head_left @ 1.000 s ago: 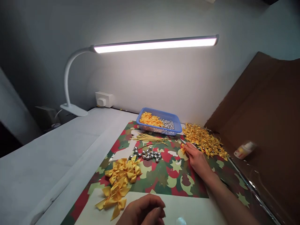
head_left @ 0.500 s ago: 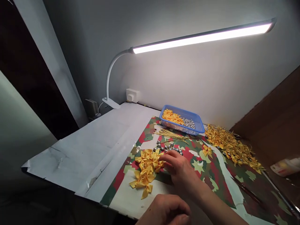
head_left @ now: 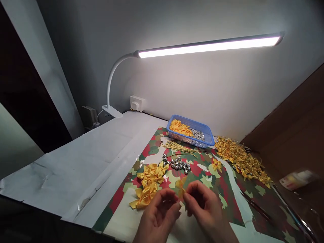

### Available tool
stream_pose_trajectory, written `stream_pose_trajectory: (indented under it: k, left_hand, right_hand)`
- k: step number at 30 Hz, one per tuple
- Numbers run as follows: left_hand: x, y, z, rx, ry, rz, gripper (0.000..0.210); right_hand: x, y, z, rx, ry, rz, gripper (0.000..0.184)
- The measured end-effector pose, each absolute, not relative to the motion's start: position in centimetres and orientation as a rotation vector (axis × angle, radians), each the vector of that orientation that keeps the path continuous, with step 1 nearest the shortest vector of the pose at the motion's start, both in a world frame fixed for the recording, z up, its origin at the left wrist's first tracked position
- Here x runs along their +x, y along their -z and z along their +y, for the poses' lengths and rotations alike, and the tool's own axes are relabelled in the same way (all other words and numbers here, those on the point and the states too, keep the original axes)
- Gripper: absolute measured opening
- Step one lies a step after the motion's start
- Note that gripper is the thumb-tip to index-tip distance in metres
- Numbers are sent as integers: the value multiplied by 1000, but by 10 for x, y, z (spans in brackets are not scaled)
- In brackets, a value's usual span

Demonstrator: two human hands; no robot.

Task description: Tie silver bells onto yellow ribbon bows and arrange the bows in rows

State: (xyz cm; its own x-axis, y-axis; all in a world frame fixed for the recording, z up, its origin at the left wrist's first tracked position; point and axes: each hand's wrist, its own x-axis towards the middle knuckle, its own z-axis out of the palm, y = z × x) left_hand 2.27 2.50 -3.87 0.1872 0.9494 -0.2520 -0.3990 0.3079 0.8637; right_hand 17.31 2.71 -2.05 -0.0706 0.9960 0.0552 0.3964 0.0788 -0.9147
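Observation:
A yellow ribbon bow point(head_left: 180, 185) is held up in front of me, a little blurred. My right hand point(head_left: 206, 207) pinches it between thumb and index finger. From the other side, my left hand point(head_left: 159, 214) has its thumb and forefinger closed at the bow's lower edge; the exact contact is partly hidden. Just beyond my left hand lies a pile of yellow bows point(head_left: 149, 180) on the mat. Silver bells or beads point(head_left: 178, 164) are scattered behind the held bow.
A blue basket point(head_left: 211, 139) with bows and silver pieces stands at the wall. Gold twist ties point(head_left: 178, 146) lie before it. To the right are one bow point(head_left: 217, 165), a heap of tied bows point(head_left: 239, 157), dark tweezers-like tool point(head_left: 255, 204) and a bottle point(head_left: 296, 179). A lamp point(head_left: 210, 46) hangs above.
My right hand has come back from the pile and now holds a bow. My left hand has risen to meet it. The view has shifted slightly to the right.

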Motion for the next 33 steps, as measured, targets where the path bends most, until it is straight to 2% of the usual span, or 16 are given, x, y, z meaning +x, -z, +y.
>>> stream_pose_trajectory:
  k: [4, 8, 12, 15, 17, 19, 22, 25, 28, 31, 33]
  left_hand:
    - [29, 26, 27, 754, -1028, 856, 29]
    - [29, 18, 28, 919, -926, 797, 23]
    - [28, 15, 28, 1233, -735, 826, 14]
    - [28, 13, 27, 1382, -678, 863, 13]
    - [28, 10, 29, 1407, -666, 880, 13]
    - [26, 7, 31, 1391, -660, 879, 15]
    - [22, 3, 34, 1370, -626, 849, 20]
    - [21, 2, 34, 1375, -620, 835, 21]
    - [22, 3, 34, 1403, -642, 820, 15]
    - [22, 1, 35, 1512, -623, 855, 13]
    - [21, -2, 36, 1615, -572, 894, 14]
  right_hand:
    - [161, 42, -3, -1443, -818, -1420, 22]
    - [170, 44, -18, -1446, -627, -1425, 7]
    - [196, 27, -14, -1347, -495, -1517, 25]
    - [211, 19, -8, -1198, -627, -1726, 29]
    - [214, 20, -8, -1196, -728, -1744, 20]
    - [213, 23, -10, -1284, -867, -1578, 19]
    - [206, 29, -15, -1328, -1124, -1247, 30]
    - [199, 33, -19, -1293, -1198, -1080, 35]
    - [197, 34, -20, -1323, -1090, -1129, 32]
    - [202, 32, -21, -1335, -790, -1453, 17]
    - [206, 30, -19, -1312, -610, -1668, 19]
